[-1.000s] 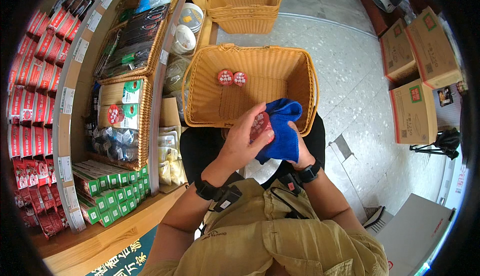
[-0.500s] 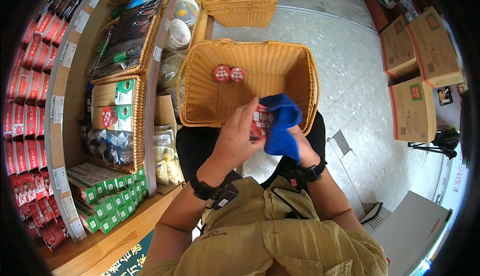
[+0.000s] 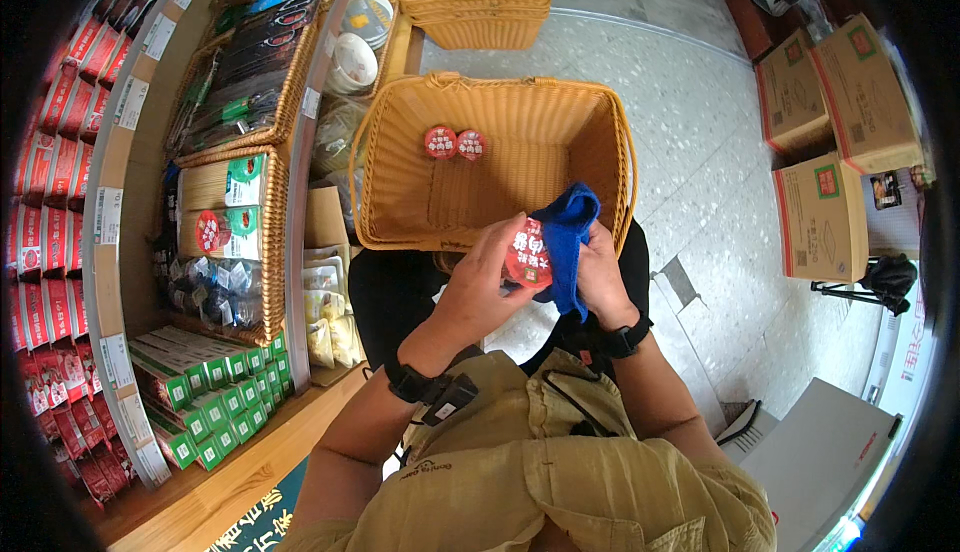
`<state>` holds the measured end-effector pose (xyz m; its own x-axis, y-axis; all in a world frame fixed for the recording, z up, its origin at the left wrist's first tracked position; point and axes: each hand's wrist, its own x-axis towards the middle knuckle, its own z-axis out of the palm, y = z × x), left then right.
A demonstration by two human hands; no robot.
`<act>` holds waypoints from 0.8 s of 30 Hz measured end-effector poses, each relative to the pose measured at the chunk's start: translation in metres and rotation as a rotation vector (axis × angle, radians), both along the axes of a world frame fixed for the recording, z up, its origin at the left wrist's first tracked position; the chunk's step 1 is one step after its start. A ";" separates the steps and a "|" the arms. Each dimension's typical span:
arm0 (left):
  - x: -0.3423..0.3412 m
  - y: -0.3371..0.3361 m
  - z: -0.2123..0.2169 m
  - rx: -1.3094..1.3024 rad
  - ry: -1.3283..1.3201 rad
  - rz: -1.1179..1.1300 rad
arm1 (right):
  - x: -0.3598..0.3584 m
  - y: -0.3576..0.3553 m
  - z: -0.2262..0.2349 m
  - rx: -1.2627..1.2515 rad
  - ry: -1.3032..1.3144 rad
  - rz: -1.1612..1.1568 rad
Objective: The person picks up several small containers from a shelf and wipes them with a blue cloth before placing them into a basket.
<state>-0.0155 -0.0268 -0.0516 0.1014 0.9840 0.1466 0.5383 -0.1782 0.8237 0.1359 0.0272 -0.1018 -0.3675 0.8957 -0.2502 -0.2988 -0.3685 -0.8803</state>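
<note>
Head view, centre of the frame: the left hand (image 3: 488,287) is closed around a small round red-lidded jar (image 3: 527,252), while the right hand (image 3: 603,277) grips a blue microfibre cloth (image 3: 567,237) pressed against the jar's right side. Both sit just below the near rim of a large rectangular woven wicker basket (image 3: 600,167), which holds two more small red-lidded jars (image 3: 455,143) side by side near its far wall. Wooden shelves (image 3: 300,202) with packaged goods fill the left of the frame; brown cardboard boxes (image 3: 825,142) stand at upper right.
</note>
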 end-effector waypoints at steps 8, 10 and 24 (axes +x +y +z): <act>-0.008 0.015 -0.005 0.009 0.295 -0.066 | 0.005 -0.003 0.002 0.022 -0.002 0.026; -0.017 0.024 -0.011 -0.022 0.230 -0.019 | 0.012 0.000 -0.004 -0.163 0.202 -0.037; -0.102 0.152 -0.135 -0.269 0.606 0.116 | 0.028 0.017 -0.015 -0.318 0.115 -0.169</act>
